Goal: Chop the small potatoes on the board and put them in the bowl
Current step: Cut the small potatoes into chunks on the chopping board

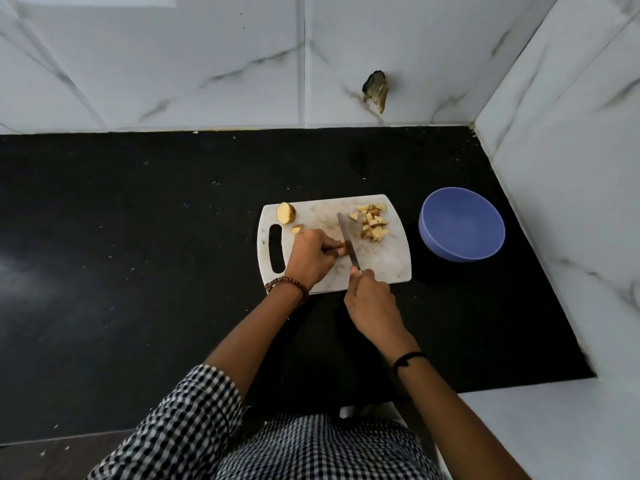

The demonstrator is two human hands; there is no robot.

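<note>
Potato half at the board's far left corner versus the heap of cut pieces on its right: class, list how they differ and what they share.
The potato half is one large rounded piece; the heap is many small angular chunks. The potato half lies beside the handle slot; the heap lies on the side nearer the bowl. Both show yellow flesh and brown skin, and both rest on the white board.

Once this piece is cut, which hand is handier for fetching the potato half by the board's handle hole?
Left, probably. The left hand holds a potato piece close to the potato half, while the right hand grips the knife farther away.
</note>
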